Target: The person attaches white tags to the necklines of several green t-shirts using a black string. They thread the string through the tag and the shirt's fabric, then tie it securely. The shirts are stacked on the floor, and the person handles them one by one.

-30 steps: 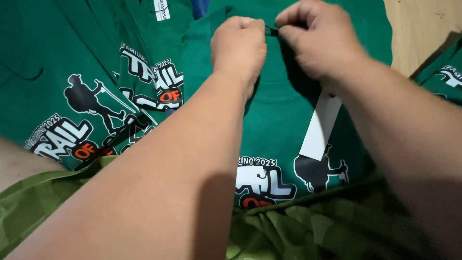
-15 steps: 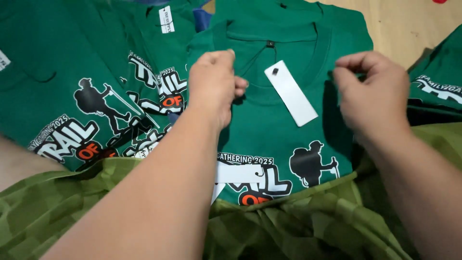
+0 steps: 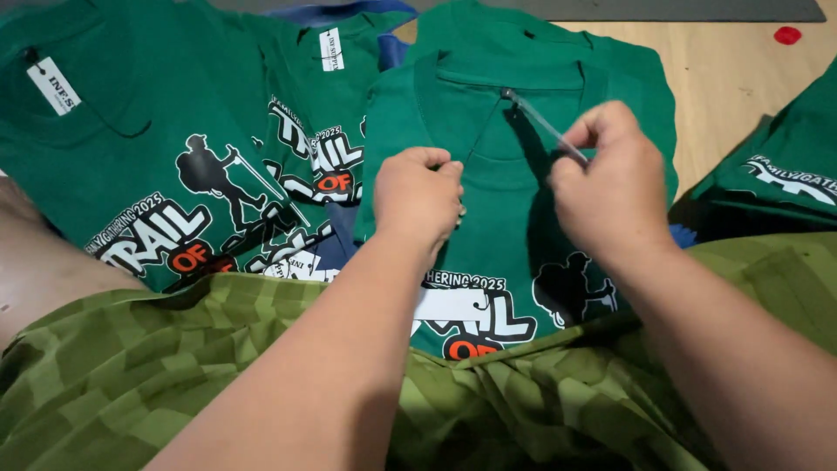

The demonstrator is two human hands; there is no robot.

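Head view, left hand (image 3: pixel 418 196): curled into a loose fist, knuckles pressing on the chest of the middle green shirt (image 3: pixel 514 227); its grip is closed, and whether cloth is pinched inside cannot be told, since the fingertips are tucked under.
Head view, right hand (image 3: pixel 610 187): thumb and forefinger clamped together on the end of a thin clear plastic strand (image 3: pixel 540 122), which runs taut up to the shirt's collar.
Middle green shirt: lies flat on the pale wooden floor (image 3: pixel 741 78), collar away from the person, directly ahead between the two forearms; its printed chest design is partly covered by the arms and by the lap.
White tag (image 3: pixel 449 305): a pale card lying on the lower print, half hidden by the left forearm; its outline is hard to make out.
Left pile (image 3: pixel 148 148): more green shirts of the same print, overlapping, each with a small white neck label; the top edge is cut off by the frame.
Right shirts (image 3: pixel 776 174): folded green stack, only its corner in view.
Lap (image 3: pixel 174 366): olive patterned cloth fills the lower frame and covers the shirts' hems.
Red spot (image 3: pixel 787 35): small, on the floor, too small to identify.
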